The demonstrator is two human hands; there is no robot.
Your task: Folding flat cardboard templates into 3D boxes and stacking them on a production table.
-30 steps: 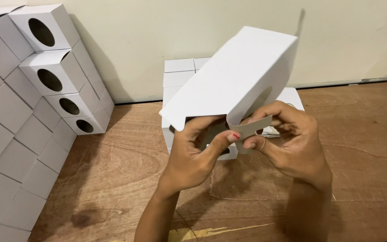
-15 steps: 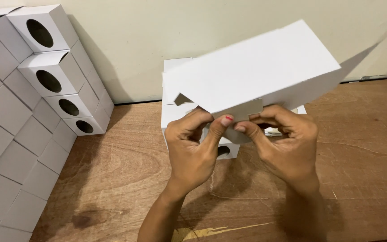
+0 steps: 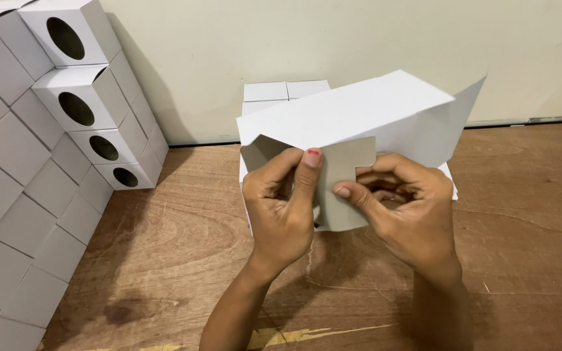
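Since the earlier frame the white carton [image 3: 359, 120] has tipped flatter and its grey end flap [image 3: 343, 188] now faces the camera. Both hands hold it above the wooden surface [image 3: 521, 214]: the left hand [image 3: 281, 208] pinches the flap's edge, the right hand [image 3: 404, 208] curls closed around the open end. Judging by this, flap-tucking is under way; next, it needs pressing inward. Right fingertips stay hidden, and the cartons behind are mostly covered

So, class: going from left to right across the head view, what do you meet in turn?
Stack of white boxes with oval holes → left hand → grey flap of the carton → right hand → bare wooden table.
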